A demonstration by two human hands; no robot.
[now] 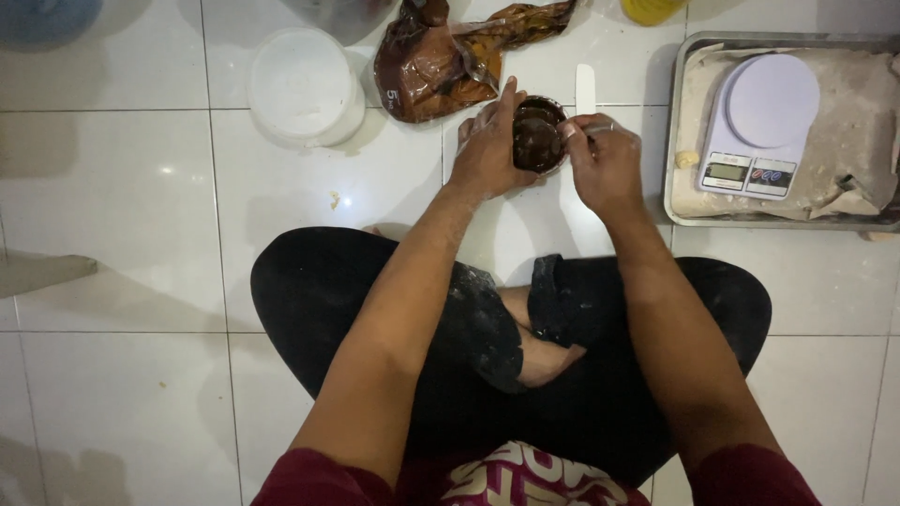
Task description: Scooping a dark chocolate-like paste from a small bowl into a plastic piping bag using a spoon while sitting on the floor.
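Observation:
I sit cross-legged on a white tiled floor. My left hand (489,150) grips a small round cup (538,137) filled with dark brown paste, held just above the floor. My right hand (605,164) is closed on a thin metal utensil (592,128) whose tip reaches into the cup. Just behind the cup lies an opened plastic bag (441,58) smeared with the same brown paste. A white flat spatula (585,88) lies on the tiles beside the cup.
A white lidded tub (305,86) stands at the back left. At the right, a metal tray (677,141) holds dough under plastic and a white kitchen scale (759,122). A yellow object (649,9) is at the top edge.

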